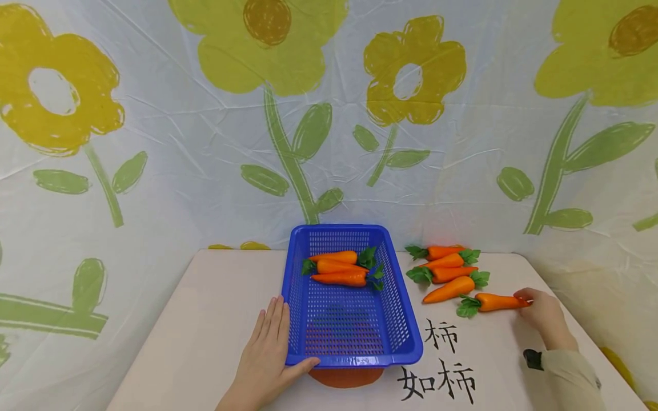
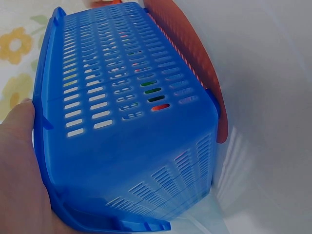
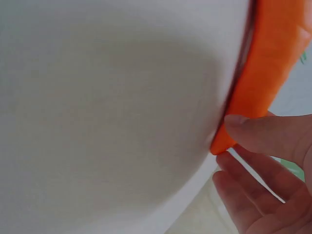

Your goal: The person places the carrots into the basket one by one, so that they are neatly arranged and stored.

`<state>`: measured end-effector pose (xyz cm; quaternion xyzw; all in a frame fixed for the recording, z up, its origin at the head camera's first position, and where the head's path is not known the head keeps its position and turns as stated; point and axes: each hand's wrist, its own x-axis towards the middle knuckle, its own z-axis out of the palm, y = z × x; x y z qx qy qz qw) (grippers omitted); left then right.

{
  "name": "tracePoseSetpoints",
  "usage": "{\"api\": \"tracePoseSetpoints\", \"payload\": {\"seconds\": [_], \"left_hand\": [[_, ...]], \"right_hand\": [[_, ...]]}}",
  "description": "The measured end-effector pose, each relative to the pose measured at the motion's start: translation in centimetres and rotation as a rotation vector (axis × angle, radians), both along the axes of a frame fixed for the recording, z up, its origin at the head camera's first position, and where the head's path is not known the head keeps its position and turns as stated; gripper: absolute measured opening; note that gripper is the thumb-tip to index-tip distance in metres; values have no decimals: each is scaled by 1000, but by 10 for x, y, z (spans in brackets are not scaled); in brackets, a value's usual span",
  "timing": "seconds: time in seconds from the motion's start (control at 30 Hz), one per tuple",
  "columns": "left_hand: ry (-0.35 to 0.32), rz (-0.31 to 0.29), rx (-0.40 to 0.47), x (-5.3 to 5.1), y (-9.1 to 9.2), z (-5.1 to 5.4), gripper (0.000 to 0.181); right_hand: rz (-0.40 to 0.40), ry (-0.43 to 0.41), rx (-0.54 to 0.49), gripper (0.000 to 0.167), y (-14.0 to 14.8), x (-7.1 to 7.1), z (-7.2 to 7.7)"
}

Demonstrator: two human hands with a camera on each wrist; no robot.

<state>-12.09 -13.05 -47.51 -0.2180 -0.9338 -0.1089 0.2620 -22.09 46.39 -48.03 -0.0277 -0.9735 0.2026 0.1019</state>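
A blue plastic basket (image 1: 353,361) with slotted walls stands on the table, with three orange carrots (image 1: 336,266) lying across its far half. My left hand (image 1: 267,348) rests along the basket's left rim, its fingers straight and its thumb laid over the front corner. In the left wrist view, part of that hand (image 2: 22,165) lies against the rim. At the right, my right hand (image 1: 547,314) pinches the tip of the nearest carrot (image 1: 498,302), whose leafy end points left. The right wrist view has the thumb on this carrot (image 3: 261,73) near its tip, with fingers on its other side.
Several more carrots (image 1: 449,289) lie in a loose column right of the basket. Black written characters (image 1: 454,382) and an orange-brown round patch (image 1: 346,378) show on the pale table surface (image 1: 205,319). A flower-patterned cloth (image 1: 205,188) hangs behind and at the sides.
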Motion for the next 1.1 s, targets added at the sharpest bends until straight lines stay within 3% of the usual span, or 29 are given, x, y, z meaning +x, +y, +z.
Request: {"api": "tracePoseSetpoints", "payload": {"seconds": [0.13,0.37,0.67,1.1], "left_hand": [[-5,-1,-3,0,0,0,109],[-55,18,-15,1,0,2,110],[-109,34,-20,2,1,4,111],[-116,37,-25,2,1,4,111]], "right_hand": [[-22,23,16,23,0,-2,-4],[-61,-53,-29,25,-4,0,-3],[-82,-58,-32,26,-8,2,-3],[-63,-26,-9,25,-5,6,-4]]}}
